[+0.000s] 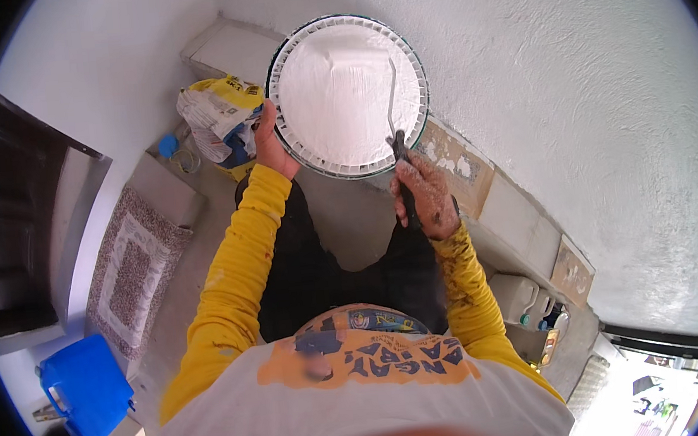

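A round pail lid (322, 104) with a ribbed rim is coated in white paint. My left hand (274, 146) grips its left edge, thumb up along the rim and the other fingers mostly hidden. In my right hand (425, 190) is the black handle of a paint roller (394, 106), held closed at the lid's lower right. The roller's thin bent wire reaches over the painted surface. Its white roller head lies near the far side of the lid and blends into the paint. Paint specks mark my right hand and sleeve.
A rough white wall (534, 60) rises at the right, with a ledge (523, 211) along its foot. Crumpled sacks (224, 121) lie left of the lid. Further left are a patterned mat (134, 270) and a blue jug (87, 386). Plastic containers (513, 295) stand by my right elbow.
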Demonstrator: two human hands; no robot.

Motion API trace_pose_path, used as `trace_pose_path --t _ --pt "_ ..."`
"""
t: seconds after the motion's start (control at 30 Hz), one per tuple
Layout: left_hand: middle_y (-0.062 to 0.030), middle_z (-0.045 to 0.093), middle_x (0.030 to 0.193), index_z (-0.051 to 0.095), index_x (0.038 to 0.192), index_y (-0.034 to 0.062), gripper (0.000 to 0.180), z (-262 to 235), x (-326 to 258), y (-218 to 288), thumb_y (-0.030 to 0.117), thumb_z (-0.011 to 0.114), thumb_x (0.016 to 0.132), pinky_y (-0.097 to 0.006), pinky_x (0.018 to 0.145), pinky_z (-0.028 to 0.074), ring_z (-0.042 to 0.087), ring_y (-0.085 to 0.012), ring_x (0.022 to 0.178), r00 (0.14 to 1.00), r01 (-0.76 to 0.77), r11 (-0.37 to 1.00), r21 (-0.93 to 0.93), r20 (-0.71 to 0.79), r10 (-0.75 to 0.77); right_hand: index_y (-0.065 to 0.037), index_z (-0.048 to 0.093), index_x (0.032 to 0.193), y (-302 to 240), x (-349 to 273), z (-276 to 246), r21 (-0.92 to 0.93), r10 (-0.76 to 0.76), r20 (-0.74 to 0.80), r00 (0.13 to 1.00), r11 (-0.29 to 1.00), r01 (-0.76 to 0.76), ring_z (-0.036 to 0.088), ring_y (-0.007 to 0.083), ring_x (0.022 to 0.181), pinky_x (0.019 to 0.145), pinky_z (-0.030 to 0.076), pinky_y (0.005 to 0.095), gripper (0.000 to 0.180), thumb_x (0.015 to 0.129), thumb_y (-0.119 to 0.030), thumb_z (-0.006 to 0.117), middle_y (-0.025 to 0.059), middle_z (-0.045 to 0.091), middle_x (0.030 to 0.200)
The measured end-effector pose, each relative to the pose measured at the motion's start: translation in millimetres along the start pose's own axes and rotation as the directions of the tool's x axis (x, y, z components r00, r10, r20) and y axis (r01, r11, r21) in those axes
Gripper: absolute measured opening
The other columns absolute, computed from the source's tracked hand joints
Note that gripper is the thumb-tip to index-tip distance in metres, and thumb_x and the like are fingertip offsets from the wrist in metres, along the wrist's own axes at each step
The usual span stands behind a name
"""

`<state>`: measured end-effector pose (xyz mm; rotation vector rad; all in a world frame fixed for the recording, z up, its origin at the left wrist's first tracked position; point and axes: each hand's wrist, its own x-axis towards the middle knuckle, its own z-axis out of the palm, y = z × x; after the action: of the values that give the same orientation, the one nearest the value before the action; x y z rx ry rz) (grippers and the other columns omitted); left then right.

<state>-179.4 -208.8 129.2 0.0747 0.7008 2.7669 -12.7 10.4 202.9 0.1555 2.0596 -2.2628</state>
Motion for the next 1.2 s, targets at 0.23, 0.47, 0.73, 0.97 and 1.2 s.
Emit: trace_pose_path --t 0.23,0.47,0.73,0.97,1.2 --pt "-0.0113 0.052 0.143 0.043 0.144 0.0077 0.065 -9.5 4.3 -2.0 0.048 0.057 0.095 -0.047 0.108 0.041 0.052 -0.0308 0.127 0.999 0.013 1.000 -0.005 -0.032 -0.013 -0.002 0.055 0.110 48.0 -4.7 -13.5 -0.349 -0.169 0.104 0.980 0.917 0.195 0.053 0.0107 0.048 0.039 0.043 0.0236 0.028 0.102 -0.028 0.049 0.0025 0.055 0.075" --pt "-0.0117 0.049 0.146 0.043 0.144 0.0071 0.062 -3.8 3.2 0.8 0.046 0.053 0.097 -0.046 0.111 0.038 0.049 -0.0315 0.130 0.994 -0.049 0.998 -0.031 -0.097 0.045 0.000 0.054 0.115 36.8 -67.9 6.5 -0.027 0.277 -0.047 0.960 0.960 -0.279 0.054 0.0120 0.049 0.039 0.043 0.0244 0.032 0.103 -0.029 0.048 0.0030 0.054 0.076" --pt "-0.0100 0.048 0.147 0.042 0.146 0.0091 0.060 -1.1 2.4 -7.9 0.046 0.049 0.099 -0.047 0.111 0.037 0.048 -0.0314 0.131 0.999 0.039 0.999 0.015 -0.039 -0.038 -0.003 0.051 0.109 19.3 -11.9 2.4 -0.036 0.120 -0.033 0.992 0.992 -0.121 0.052 0.0108 0.046 0.037 0.044 0.0258 0.030 0.102 -0.032 0.048 0.0008 0.048 0.067" --pt "-0.0097 0.049 0.146 0.042 0.145 0.0089 0.060 -6.8 8.3 -10.6 0.045 0.052 0.098 -0.049 0.110 0.039 0.049 -0.0314 0.131 0.997 0.021 1.000 0.001 -0.071 -0.021 -0.003 0.055 0.108 32.8 -46.2 16.3 -0.034 0.136 0.026 0.990 0.990 -0.135 0.052 0.0091 0.048 0.039 0.043 0.0235 0.031 0.103 -0.033 0.048 0.0011 0.052 0.070" --pt "-0.0094 0.047 0.147 0.041 0.145 0.0085 0.061 -4.1 6.0 -7.4 0.047 0.049 0.099 -0.049 0.111 0.037 0.048 -0.0318 0.131 0.998 0.022 0.998 -0.057 -0.053 -0.025 0.000 0.045 0.138 19.8 -15.4 -1.6 0.028 -0.057 -0.411 0.910 0.997 0.075 0.049 0.0087 0.049 0.039 0.040 0.0229 0.044 0.104 -0.029 0.046 0.0028 0.054 0.073"
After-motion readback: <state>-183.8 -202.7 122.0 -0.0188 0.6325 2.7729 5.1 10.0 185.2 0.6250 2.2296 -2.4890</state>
